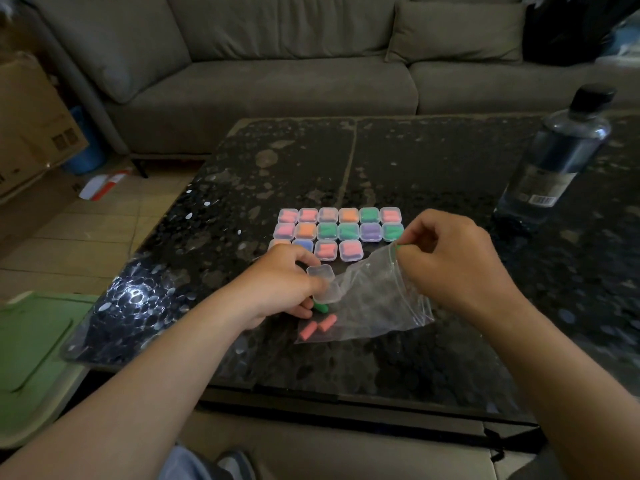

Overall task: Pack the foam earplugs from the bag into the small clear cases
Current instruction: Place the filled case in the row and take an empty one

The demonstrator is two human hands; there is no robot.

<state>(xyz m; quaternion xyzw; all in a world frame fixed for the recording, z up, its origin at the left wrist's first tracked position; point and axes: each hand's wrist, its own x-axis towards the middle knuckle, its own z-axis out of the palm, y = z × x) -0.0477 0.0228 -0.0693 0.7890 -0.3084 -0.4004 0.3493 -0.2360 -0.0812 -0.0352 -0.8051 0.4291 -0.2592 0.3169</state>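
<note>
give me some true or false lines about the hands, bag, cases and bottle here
1. The left hand holds an open clear case. True.
2. The right hand rests flat on the table. False: it pinches the bag at its mouth, with a green earplug at the fingertips.
3. Two pink earplugs lie in the bag. True.
4. The bottle lies tipped over on the left. False: it stands upright on the right.
5. The filled cases sit in rows beyond the hands. True.
</note>
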